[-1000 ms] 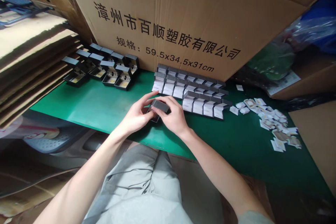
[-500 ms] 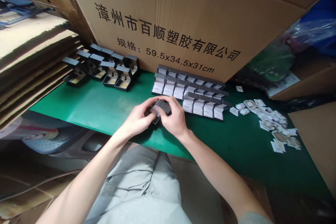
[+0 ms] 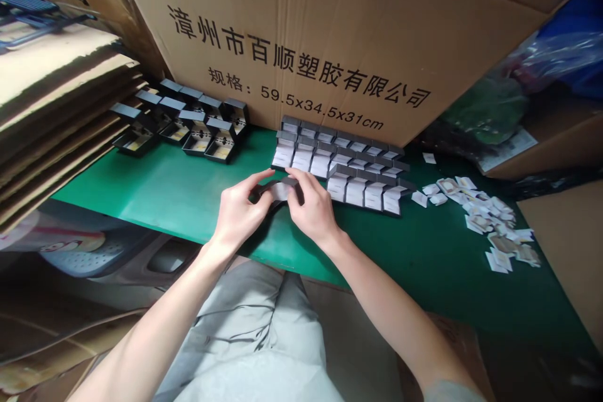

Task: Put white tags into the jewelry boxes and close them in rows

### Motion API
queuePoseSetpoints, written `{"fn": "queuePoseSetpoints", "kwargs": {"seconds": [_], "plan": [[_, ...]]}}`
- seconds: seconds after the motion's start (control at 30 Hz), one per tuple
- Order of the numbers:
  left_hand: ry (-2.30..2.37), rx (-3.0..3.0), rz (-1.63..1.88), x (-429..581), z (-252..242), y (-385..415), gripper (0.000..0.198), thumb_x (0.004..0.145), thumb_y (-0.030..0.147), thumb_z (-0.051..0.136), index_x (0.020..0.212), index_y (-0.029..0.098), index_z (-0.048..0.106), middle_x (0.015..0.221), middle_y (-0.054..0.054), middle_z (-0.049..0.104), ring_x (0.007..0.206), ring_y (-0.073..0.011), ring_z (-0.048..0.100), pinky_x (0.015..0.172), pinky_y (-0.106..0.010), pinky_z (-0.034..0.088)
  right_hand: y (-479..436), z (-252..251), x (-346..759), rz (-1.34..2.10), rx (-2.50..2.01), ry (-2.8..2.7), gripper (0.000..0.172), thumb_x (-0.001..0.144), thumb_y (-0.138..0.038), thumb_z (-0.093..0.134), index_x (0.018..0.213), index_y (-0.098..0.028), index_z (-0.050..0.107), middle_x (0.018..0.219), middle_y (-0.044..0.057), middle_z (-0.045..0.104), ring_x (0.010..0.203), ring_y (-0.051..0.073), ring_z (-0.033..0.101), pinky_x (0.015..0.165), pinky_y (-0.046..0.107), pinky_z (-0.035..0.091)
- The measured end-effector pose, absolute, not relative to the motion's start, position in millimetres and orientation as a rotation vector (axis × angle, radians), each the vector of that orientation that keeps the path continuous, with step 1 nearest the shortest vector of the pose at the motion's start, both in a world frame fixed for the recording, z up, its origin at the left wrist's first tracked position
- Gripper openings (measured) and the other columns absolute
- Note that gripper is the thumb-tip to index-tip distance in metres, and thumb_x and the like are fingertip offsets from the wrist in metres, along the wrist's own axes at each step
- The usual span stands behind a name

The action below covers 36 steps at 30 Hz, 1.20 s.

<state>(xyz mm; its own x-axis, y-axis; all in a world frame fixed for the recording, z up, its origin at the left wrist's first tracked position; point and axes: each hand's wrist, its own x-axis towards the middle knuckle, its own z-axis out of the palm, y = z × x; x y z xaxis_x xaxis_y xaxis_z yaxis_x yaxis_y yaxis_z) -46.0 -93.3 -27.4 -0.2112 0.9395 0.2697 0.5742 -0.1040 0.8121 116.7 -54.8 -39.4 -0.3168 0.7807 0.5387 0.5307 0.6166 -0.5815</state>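
Note:
A small black hinged box [image 3: 281, 190] with a white lining is held between my two hands above the green tabletop. My left hand [image 3: 240, 207] grips its left side, with the thumb at the white lining. On the other side, my right hand [image 3: 311, 206] is closed on the box, its thumb near the front edge. Fingers cover much of the box. Just beyond my right hand stand rows of open black boxes with white linings [image 3: 365, 191]. Farther left is a group of open black boxes with yellowish contents [image 3: 219, 147].
White paper pieces [image 3: 490, 217] lie heaped on the right of the green table [image 3: 155, 195]. A large printed carton [image 3: 282, 31] stands along the back. Stacked cardboard sheets [image 3: 61, 100] rise at the left. Plastic bags [image 3: 494, 107] sit at the back right.
The box between my hands has been tilted, so more of its white lining shows. My left hand has shifted slightly left and the hands are a little farther apart.

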Motion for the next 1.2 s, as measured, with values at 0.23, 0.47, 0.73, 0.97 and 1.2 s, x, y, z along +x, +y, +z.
{"fn": "queuePoseSetpoints", "kwargs": {"seconds": [0.23,0.47,0.73,0.97,1.2], "plan": [[1.758,1.849,1.356,-47,-35,-95,0.027,0.091,0.023,0.057,0.110,0.020,0.076,0.123,-0.005,0.076,0.111,-0.0232,0.073,0.104,-0.035,0.054,-58,-43,112,0.442,-1.092,-2.051,0.030,0.096,-0.014,0.048,0.119,-0.023,0.065,0.119,0.006,0.071,0.109,0.021,0.070,0.097,0.031,0.056],[1.777,1.984,1.154,-46,-36,-93,0.033,0.096,0.023,0.049,0.122,0.020,0.069,0.122,-0.007,0.076,0.107,-0.0235,0.074,0.097,-0.033,0.055,-56,-42,113,0.436,-1.107,-2.064,0.032,0.096,-0.015,0.048,0.121,-0.023,0.065,0.120,0.006,0.072,0.109,0.022,0.070,0.096,0.033,0.056],[1.744,2.058,1.115,-48,-40,-93,0.033,0.098,0.022,0.045,0.125,0.021,0.065,0.118,-0.007,0.077,0.103,-0.0231,0.074,0.090,-0.031,0.055,-55,-43,114,0.480,-1.092,-2.052,0.035,0.091,-0.012,0.050,0.120,-0.024,0.065,0.119,0.005,0.072,0.109,0.021,0.069,0.096,0.032,0.056],[1.768,2.093,1.109,-48,-41,-95,0.032,0.098,0.022,0.046,0.122,0.020,0.067,0.114,-0.007,0.078,0.099,-0.0221,0.076,0.087,-0.029,0.056,-55,-44,115,0.495,-1.113,-2.017,0.028,0.090,-0.012,0.053,0.112,-0.024,0.067,0.111,0.003,0.074,0.102,0.020,0.071,0.091,0.031,0.055],[1.747,2.145,1.110,-48,-41,-96,0.032,0.099,0.022,0.046,0.122,0.020,0.067,0.116,-0.007,0.078,0.100,-0.0225,0.076,0.087,-0.030,0.056,-56,-41,115,0.528,-1.127,-1.995,0.028,0.085,-0.012,0.051,0.107,-0.024,0.064,0.106,0.003,0.070,0.099,0.021,0.068,0.088,0.031,0.055]]}}
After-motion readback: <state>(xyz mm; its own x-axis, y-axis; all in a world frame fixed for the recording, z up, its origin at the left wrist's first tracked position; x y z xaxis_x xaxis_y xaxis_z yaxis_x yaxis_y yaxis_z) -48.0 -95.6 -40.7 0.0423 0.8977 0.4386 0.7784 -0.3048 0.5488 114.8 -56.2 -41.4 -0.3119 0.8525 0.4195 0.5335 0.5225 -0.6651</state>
